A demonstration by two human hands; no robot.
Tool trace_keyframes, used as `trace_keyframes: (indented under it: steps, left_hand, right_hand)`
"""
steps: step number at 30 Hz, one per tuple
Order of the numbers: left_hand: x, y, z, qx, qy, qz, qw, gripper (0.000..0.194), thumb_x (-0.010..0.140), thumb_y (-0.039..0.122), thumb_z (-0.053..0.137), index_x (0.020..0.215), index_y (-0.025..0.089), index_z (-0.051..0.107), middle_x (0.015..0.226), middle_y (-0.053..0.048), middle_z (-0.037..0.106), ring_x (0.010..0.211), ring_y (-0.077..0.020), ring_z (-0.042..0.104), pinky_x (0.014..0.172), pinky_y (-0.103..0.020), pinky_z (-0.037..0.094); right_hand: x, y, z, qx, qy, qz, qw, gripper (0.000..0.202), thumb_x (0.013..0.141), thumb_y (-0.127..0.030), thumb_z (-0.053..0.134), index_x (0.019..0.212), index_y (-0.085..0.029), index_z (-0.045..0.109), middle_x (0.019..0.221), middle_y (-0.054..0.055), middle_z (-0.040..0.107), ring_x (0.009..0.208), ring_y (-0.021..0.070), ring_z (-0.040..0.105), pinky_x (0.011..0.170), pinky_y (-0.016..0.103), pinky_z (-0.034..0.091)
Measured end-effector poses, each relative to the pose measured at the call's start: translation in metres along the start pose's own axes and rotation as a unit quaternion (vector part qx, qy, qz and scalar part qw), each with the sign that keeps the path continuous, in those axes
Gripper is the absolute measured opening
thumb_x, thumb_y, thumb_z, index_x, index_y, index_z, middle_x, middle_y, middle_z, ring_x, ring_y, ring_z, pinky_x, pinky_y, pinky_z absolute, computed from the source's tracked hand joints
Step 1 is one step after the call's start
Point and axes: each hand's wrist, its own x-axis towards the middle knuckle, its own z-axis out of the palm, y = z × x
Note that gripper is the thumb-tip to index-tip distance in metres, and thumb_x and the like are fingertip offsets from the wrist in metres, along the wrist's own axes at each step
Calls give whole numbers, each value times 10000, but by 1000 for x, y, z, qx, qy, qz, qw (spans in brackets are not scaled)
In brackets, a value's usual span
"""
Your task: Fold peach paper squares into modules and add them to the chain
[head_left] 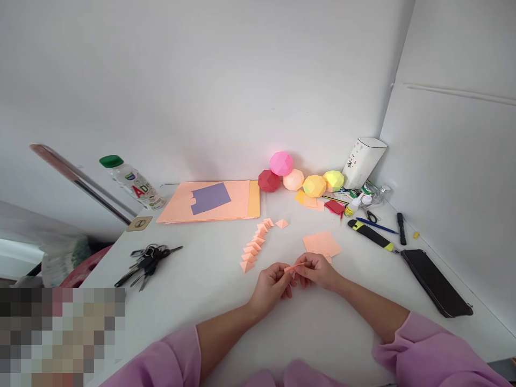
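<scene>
Between my two hands, near the middle of the table, is a small folded piece of peach paper (295, 267). My left hand (272, 286) pinches its left end and my right hand (315, 270) pinches its right end; the fingers hide part of it. Just beyond my right hand lie several flat peach paper squares (325, 243). To the left of them, a slanting row of folded peach paper pieces (252, 247) stands on the table. One more folded piece (282, 223) sits apart from the row's far end.
Paper balls (281, 163) in several colours rest against the wall. Peach sheets (177, 201) carry a cut purple paper (212, 198). Keys (149, 263) and a bottle (137, 185) are left. A utility knife (371, 235), black phone-like object (435, 282) and white box (365, 161) are right.
</scene>
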Motion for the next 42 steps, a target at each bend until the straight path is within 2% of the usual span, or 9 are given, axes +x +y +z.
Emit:
trace_keyframes:
  steps: [20, 42]
  left_hand:
    - [-1, 2, 0, 15, -4, -8, 1000, 352, 754, 512, 561, 753, 160, 566, 615, -1, 623, 442, -94, 533, 435, -202, 395]
    - [-1, 5, 0, 30, -8, -14, 999, 354, 762, 512, 554, 717, 162, 530, 602, 6, 618, 452, -95, 528, 439, -204, 388]
  right_hand:
    - [0, 2, -3, -6, -31, -11, 999, 292, 804, -438, 576, 810, -146, 579, 647, 14, 627, 491, 104, 563, 460, 223, 412]
    - [1, 2, -3, -9, -36, -11, 999, 310, 815, -436, 564, 840, -127, 590, 644, 17, 623, 494, 107, 566, 462, 230, 427]
